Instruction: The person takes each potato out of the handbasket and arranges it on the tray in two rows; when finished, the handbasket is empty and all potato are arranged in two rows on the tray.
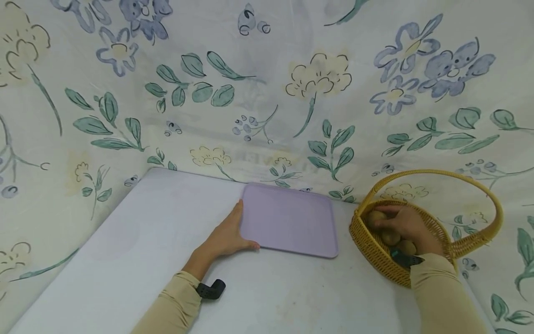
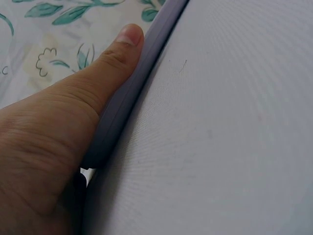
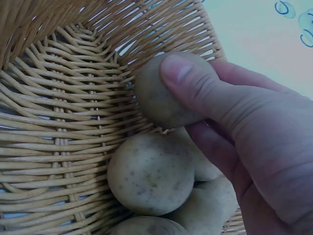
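A flat lilac tray (image 1: 288, 220) lies on the white table, near the far edge. Around its near left corner my left hand (image 1: 225, 234) rests, fingers along the left side and thumb along the front rim. The left wrist view shows the straight thumb (image 2: 122, 49) against the tray's edge (image 2: 117, 112). On the right stands a yellow-brown wicker basket (image 1: 375, 253) with several potatoes in it. Inside the basket, my right hand (image 3: 264, 127) grips a potato (image 3: 161, 98) between thumb and fingers. Another spotted potato (image 3: 151, 174) sits just below it, with more partly hidden beside it.
The basket's tall arched handle (image 1: 434, 172) rises over the right forearm. A floral cloth (image 1: 258, 125) hangs behind the table and along its sides. Bare white tabletop (image 1: 292, 297) lies in front of the tray and to its left.
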Demonstrator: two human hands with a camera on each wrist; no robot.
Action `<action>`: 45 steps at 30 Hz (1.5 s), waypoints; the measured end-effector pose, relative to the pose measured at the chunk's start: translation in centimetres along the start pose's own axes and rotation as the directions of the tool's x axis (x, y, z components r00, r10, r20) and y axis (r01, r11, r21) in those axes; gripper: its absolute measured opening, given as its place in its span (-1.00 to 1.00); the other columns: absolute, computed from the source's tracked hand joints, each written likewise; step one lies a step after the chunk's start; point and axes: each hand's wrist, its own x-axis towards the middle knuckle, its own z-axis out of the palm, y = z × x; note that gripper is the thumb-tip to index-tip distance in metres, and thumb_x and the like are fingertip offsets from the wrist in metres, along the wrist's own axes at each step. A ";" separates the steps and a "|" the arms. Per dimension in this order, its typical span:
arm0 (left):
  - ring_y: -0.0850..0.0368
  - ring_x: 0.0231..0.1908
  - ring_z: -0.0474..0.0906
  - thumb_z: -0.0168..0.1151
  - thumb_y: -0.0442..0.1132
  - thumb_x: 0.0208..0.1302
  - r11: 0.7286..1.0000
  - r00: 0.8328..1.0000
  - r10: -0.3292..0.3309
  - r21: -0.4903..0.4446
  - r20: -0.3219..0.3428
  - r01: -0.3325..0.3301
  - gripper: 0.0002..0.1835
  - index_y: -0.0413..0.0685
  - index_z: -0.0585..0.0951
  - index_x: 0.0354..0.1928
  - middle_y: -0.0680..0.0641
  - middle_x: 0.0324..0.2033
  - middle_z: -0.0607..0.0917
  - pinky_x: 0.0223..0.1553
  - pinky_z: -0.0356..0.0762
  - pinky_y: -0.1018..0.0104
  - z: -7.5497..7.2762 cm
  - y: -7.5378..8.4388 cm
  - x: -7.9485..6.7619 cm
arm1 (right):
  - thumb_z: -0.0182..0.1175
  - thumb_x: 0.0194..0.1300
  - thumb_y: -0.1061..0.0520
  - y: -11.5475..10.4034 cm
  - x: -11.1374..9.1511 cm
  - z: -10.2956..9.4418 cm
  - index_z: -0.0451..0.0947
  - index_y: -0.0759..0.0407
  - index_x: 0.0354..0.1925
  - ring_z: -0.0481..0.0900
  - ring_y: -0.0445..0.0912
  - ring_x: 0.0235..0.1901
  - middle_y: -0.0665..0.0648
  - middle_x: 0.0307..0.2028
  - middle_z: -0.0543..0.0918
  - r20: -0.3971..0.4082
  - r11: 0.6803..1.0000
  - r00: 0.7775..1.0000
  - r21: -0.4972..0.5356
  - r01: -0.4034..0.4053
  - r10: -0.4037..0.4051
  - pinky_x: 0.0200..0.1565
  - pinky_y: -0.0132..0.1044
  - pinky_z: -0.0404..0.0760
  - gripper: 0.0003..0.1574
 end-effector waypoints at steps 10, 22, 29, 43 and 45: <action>-0.11 0.64 -0.21 0.55 0.50 -0.30 1.000 1.000 0.004 0.006 0.010 -0.004 0.68 -0.17 -0.31 0.63 -0.20 0.64 -0.21 0.63 -0.07 -0.02 0.3 -0.3 0.1 | 0.40 0.20 -0.36 -1.0 -1.2 -1.7 0.48 0.15 0.39 0.29 0.49 0.37 0.46 0.35 0.46 0.011 1.000 1.000 0.006 -0.022 0.022 0.32 0.40 0.36 -0.02; -0.13 0.63 -0.20 0.53 0.52 -0.31 1.000 1.000 0.006 0.018 0.012 -0.007 0.69 -0.22 -0.29 0.62 -0.22 0.64 -0.21 0.63 -0.07 -0.04 -0.2 -0.4 0.2 | 0.36 0.21 -0.41 -2.2 -2.8 -2.8 0.47 0.14 0.39 0.31 0.45 0.38 0.42 0.33 0.50 -0.049 0.998 0.998 0.057 -0.036 0.039 0.34 0.38 0.34 0.01; -0.14 0.63 -0.19 0.53 0.51 -0.29 0.999 1.000 0.006 0.032 0.020 -0.006 0.68 -0.22 -0.29 0.62 -0.23 0.64 -0.20 0.63 -0.06 -0.05 -0.1 -0.2 0.3 | 0.39 0.22 -0.34 -2.4 -4.3 -3.1 0.50 0.18 0.37 0.30 0.39 0.41 0.38 0.38 0.46 -0.066 0.989 0.997 0.143 -0.039 0.049 0.35 0.34 0.37 -0.05; -0.12 0.64 -0.21 0.54 0.49 -0.28 0.999 0.999 0.030 0.015 0.017 -0.031 0.67 -0.22 -0.29 0.62 -0.22 0.64 -0.21 0.63 -0.07 -0.02 -0.3 -0.2 0.0 | 0.43 0.14 -0.39 -4.9 -6.6 -3.4 0.55 -0.02 0.35 0.50 0.05 0.34 0.07 0.31 0.60 -0.104 0.982 0.993 0.186 -0.029 0.049 0.32 0.02 0.51 -0.08; -0.11 0.64 -0.21 0.53 0.51 -0.29 1.000 0.999 0.028 0.011 0.019 -0.028 0.68 -0.21 -0.30 0.62 -0.21 0.64 -0.22 0.63 -0.07 -0.02 -0.3 -0.3 0.1 | 0.44 0.14 -0.37 -5.4 -6.8 -3.3 0.56 -0.04 0.34 0.60 -0.30 0.16 -0.19 0.18 0.67 -0.107 0.978 0.993 0.208 -0.021 0.044 0.21 -0.36 0.57 -0.11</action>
